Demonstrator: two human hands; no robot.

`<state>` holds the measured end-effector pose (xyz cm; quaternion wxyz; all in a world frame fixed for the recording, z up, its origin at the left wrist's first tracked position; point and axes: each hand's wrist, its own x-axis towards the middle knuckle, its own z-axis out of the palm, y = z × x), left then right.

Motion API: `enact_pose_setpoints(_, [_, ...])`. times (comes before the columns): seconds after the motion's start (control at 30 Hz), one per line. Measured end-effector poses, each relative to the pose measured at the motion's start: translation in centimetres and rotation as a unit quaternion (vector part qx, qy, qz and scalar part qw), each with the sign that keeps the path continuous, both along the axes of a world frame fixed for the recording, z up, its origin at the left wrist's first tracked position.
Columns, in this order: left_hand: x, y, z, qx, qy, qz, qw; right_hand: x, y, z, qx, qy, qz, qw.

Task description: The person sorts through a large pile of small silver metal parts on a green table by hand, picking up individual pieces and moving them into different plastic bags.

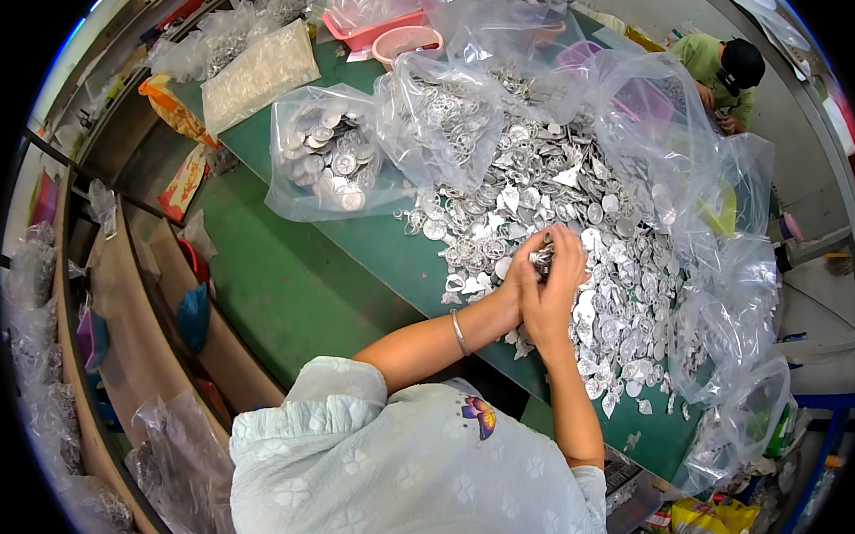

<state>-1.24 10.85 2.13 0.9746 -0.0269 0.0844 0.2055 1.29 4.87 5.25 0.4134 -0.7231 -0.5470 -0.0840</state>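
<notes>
Green tabletop bears, at left, a clear plastic bag, seemingly keeping silvery discs apart. Rightward, my left hand and right hand, both part-curled, together cup small metal pieces, likely against spilling, over a heap of loose charms.

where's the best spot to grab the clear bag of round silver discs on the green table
Probably the loose film at the near left corner of the bag, coming from the person's left: the discs bunch up toward its middle, leaving slack plastic there to pinch, while the heap of metal pieces and another bag crowd its right side.
</notes>
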Motion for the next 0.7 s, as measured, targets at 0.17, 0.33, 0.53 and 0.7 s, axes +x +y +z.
enact_pose_setpoints(0.17, [-0.4, 1.6, -0.6, -0.023, 0.035, 0.032, 0.999, 0.3, -0.6, -0.8, 0.163, 0.216, 0.026, 0.962])
enact_pose_setpoints(0.33, [-0.4, 6.3, 3.4, -0.049, 0.029, 0.081, 0.995, 0.2, -1.7, -1.2, 0.178, 0.421, 0.084, 0.885])
enact_pose_setpoints(0.53, [4.7, 18.0, 11.5, 0.156, 0.120, 0.268, 0.943, -0.7, -2.4, -0.4, 0.108, 0.479, 0.120, 0.863])
enact_pose_setpoints(0.7, [4.8, 19.2, 15.8, 0.212, 0.146, 0.277, 0.926, -0.2, -2.8, -0.8, 0.097, 0.503, 0.133, 0.849])
